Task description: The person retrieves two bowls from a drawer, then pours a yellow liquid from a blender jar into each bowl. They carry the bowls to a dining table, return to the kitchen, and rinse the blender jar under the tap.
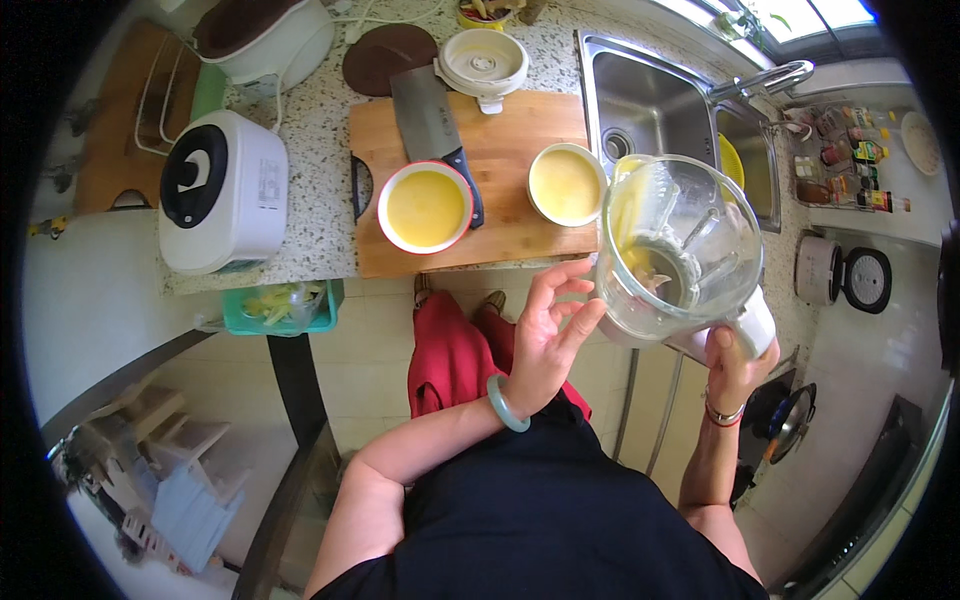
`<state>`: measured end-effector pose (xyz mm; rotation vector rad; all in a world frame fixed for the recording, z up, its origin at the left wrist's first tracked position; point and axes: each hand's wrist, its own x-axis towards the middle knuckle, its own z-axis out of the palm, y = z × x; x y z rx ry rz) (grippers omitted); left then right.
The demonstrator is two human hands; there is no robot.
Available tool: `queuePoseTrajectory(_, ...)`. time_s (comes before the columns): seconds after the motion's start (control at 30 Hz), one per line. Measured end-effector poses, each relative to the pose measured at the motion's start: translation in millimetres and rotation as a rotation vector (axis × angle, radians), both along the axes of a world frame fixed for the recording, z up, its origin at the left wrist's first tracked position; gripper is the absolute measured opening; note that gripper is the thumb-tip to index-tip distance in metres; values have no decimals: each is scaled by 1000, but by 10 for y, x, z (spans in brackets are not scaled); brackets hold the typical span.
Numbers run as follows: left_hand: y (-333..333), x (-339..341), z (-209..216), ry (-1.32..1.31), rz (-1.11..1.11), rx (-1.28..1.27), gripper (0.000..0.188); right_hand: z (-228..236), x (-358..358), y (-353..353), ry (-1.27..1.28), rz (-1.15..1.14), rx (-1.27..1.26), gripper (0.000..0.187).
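Note:
My right hand (738, 362) is wrapped around the white handle of a clear blender jug (690, 250), held up in front of the counter's edge. Yellowish residue clings inside the jug, and a few pale bits lie near its blade base. Beside its left wall, my left hand (550, 335) has thumb and fingers apart; whether the fingertips touch the jug I cannot tell. On the wooden cutting board (515, 125) stand a red-rimmed bowl (425, 207) and a white bowl (565, 185), both holding yellow liquid. A cleaver (428, 112) lies behind the red-rimmed bowl, its handle partly hidden.
A white blender lid (483, 65) sits at the board's far edge, near a brown round mat (388, 58). At left stands a white rice cooker (225, 195); below it hangs a teal bin (240, 312) with scraps. The steel sink (650, 95) is at the far right.

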<state>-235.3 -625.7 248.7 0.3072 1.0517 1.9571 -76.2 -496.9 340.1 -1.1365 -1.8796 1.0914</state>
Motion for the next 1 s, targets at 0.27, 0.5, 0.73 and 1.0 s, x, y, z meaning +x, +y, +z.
queuePoseTrajectory(0.27,289,120,-243,-337,-183,-118,52,229,-473,417,-532,214,180,28)
queuePoseTrajectory(0.5,321,-11,-432,-417,-308,-152,57,222,-910,473,-760,334,245,37)
queuePoseTrajectory(0.73,309,-121,-424,-529,-368,-184,57,297,-1182,504,-903,410,282,40)
queuePoseTrajectory(1.0,350,-236,-479,-641,-438,-164,61,375,-1523,525,-1005,455,272,39)
